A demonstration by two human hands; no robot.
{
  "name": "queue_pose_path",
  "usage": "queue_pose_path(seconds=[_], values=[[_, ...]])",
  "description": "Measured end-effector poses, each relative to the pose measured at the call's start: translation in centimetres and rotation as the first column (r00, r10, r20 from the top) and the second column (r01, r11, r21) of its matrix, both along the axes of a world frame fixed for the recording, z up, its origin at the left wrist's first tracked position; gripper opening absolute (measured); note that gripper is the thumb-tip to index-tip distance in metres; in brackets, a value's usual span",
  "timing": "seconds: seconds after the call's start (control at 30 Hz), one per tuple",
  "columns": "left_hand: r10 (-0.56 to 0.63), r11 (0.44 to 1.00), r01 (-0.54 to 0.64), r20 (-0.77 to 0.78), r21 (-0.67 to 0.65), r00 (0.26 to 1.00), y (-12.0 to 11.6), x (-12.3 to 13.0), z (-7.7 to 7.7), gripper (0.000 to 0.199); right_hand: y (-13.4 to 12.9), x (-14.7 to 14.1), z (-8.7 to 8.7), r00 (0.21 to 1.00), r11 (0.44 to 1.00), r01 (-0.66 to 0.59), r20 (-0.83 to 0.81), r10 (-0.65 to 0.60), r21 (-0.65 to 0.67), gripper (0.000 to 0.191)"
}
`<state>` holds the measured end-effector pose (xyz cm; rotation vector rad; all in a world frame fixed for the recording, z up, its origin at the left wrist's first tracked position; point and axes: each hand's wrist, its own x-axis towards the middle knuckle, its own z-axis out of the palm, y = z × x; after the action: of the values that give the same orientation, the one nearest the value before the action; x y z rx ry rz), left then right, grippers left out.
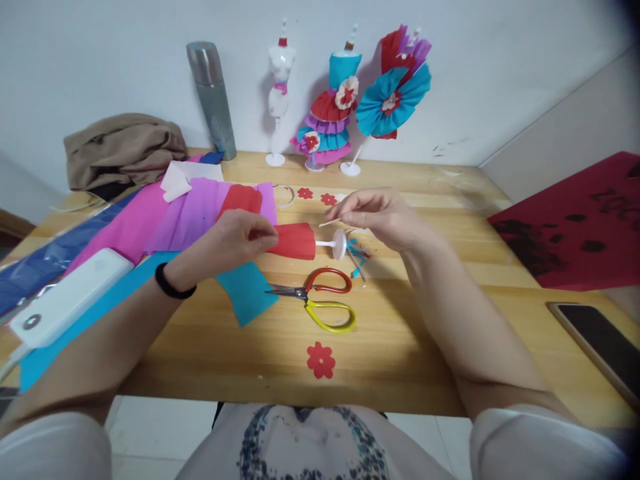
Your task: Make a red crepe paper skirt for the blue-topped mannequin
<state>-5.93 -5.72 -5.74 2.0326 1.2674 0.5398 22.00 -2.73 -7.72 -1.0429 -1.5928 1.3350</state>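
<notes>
- Red paper piece (299,241), skirt-like, widening slightly toward its right edge; lies sideways, left end hidden.
- White plastic stand (339,245), slim rod and round disc base; tipped on its side, rod emerging from the paper's right edge.
- Thin off-white strip (329,223), short, slightly slanted, pinched near the rod; material unclear.

Pale shirt (310,453) has short sleeves (55,447); its front bears a dark, possibly beaded motif (253,445). Black wristband (169,287) sits beyond the shirt's left sleeve.
</notes>
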Motion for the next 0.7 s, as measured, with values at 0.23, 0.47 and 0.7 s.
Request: queue_pose_path(seconds=[0.23,0.47,0.7], values=[[0.255,0.664,0.096,0.346,-0.741,0.903,-4.5,1.0,-2.7,0.024,2.2,2.1,-2.5,0.987,0.97,-0.134,0.062,0.149,-0.204,0.018],[0.545,0.441,0.217,0.452,-0.871,0.706,-6.5,3.1,-4.0,0.037,2.1,1.7,-2.5,0.982,0.926,-0.185,-0.036,0.183,-0.328,0.024],[0.602,0.503,0.33,0.597,-0.799,0.53,-7.2,6.2,-4.6,0.051,-0.3,0.1,0.6,0.973,0.942,-0.193,-0.175,0.149,-0.274,0.027]])
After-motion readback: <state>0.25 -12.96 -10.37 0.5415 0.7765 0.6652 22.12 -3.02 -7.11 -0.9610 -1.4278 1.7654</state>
